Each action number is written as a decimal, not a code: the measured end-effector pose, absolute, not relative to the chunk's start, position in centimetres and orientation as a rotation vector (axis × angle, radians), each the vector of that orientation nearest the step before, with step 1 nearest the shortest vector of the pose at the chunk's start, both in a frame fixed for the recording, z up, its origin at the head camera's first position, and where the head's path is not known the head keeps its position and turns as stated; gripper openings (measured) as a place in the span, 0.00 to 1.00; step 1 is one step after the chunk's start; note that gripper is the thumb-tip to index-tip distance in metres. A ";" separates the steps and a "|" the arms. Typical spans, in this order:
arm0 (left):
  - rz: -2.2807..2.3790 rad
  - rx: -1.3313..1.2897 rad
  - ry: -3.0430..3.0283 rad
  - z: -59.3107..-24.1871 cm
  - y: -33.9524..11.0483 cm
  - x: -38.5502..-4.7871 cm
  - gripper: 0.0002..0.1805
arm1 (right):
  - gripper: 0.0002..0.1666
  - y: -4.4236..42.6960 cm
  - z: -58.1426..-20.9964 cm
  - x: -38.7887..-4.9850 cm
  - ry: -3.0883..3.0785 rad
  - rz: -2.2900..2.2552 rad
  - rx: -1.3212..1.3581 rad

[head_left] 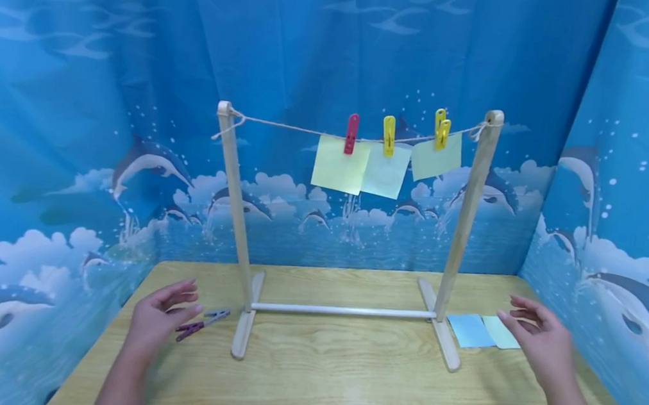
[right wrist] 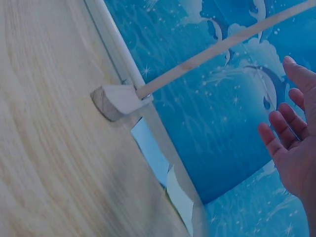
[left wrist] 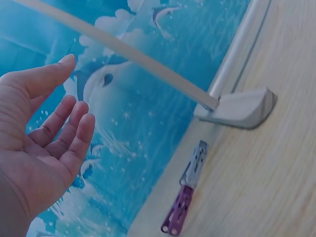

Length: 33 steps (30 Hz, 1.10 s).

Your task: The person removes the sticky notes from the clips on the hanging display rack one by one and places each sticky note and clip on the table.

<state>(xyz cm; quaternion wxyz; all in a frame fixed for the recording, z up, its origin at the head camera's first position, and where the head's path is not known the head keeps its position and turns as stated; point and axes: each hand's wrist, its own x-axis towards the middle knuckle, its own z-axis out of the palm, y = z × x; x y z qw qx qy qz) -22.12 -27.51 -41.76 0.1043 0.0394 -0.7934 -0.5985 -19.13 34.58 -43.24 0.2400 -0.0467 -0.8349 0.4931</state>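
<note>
Table (head_left: 337, 384) bearing wooden rack (head_left: 344, 310) between left hand (head_left: 158, 318) and right hand (head_left: 548, 345); both empty, fingers loosely bent. Blue paper (head_left: 471, 331): near right hand. Purple clothespin (head_left: 190, 330), gray clothespin (head_left: 216, 314): on table, just right of nearer left hand, long axis slanting toward rack.

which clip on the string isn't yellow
The red clip, leftmost on the string in the head view; every other clip hanging there is yellow.

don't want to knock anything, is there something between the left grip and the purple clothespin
Nothing visible stands between the left grip and the purple clothespin; the gray clothespin and the stand's left foot lie beyond it.
</note>
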 end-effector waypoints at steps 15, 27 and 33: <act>-1.745 -0.058 -2.333 -39.8 -25.4 -21.9 0.33 | 0.21 32.1 -41.8 -19.2 -2.186 1.449 0.168; -1.749 -0.132 -2.340 -38.5 -23.9 -21.7 0.33 | 0.22 29.7 -39.9 -19.1 -2.144 1.468 0.299; -1.731 -0.188 -2.357 -37.6 -23.0 -21.6 0.32 | 0.21 28.6 -38.9 -19.1 -2.118 1.544 0.413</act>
